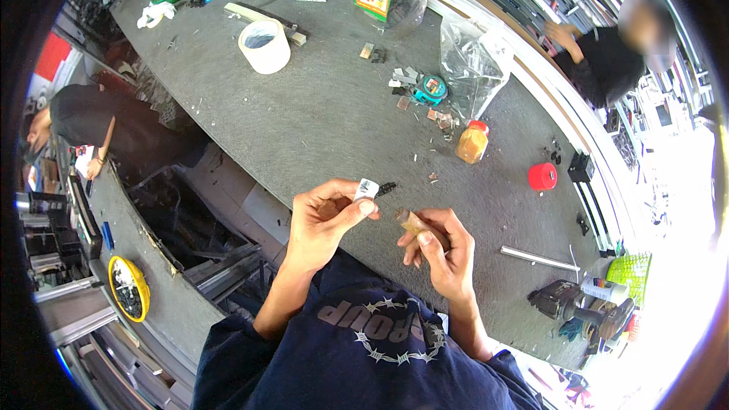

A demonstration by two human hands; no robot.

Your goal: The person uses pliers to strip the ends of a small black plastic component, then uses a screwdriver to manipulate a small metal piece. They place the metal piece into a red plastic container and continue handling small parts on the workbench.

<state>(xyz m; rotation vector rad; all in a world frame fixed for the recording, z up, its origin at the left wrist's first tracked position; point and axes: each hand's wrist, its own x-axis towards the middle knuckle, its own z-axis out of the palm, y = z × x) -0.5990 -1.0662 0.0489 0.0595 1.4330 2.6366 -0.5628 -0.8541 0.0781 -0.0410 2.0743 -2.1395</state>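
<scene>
Here the left hand (323, 216) pinches a small white tab-like piece (367, 190) between thumb and forefinger, beside a tiny dark part (386, 188) too small to identify. The right hand (440, 247) is curled around a short brownish cylinder (412, 222), its lower half hidden by the fingers. Both hover at the near edge of a grey, carpet-textured table (326, 114). Farther off sit a white tape roll (264, 45), a crinkled clear bag (471, 64), an amber jar (472, 142) and a red cap (542, 176).
</scene>
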